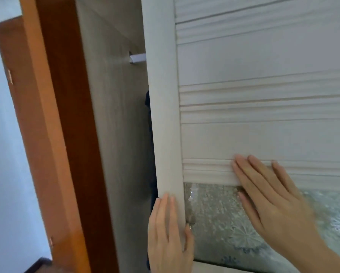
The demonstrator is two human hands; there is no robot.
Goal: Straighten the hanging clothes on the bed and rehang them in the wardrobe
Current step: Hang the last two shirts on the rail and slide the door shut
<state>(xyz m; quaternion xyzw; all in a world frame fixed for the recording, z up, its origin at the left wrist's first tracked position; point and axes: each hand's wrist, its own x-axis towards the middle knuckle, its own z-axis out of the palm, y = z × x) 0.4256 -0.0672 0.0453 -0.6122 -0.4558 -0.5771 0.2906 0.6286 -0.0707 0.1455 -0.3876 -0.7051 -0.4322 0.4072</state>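
Observation:
A pale sliding wardrobe door (263, 62) with ribbed panels and a frosted patterned glass pane (224, 223) fills the right of the view. My left hand (169, 233) lies on the door's left edge frame, thumb on the front face and fingers along the edge. My right hand (271, 196) rests flat on the door, fingers spread across the lowest ribbed strip and the glass. Through the narrow gap at the left I see the wardrobe's inner wall, the end of a white hanging rail (137, 58), and a sliver of dark hanging clothing (149, 119). The bed is out of view.
The wardrobe's grey wood side panel (113, 134) stands left of the gap. Beyond it is an orange-brown room door and its frame (46, 125), then a pale blue wall (5, 174) at far left.

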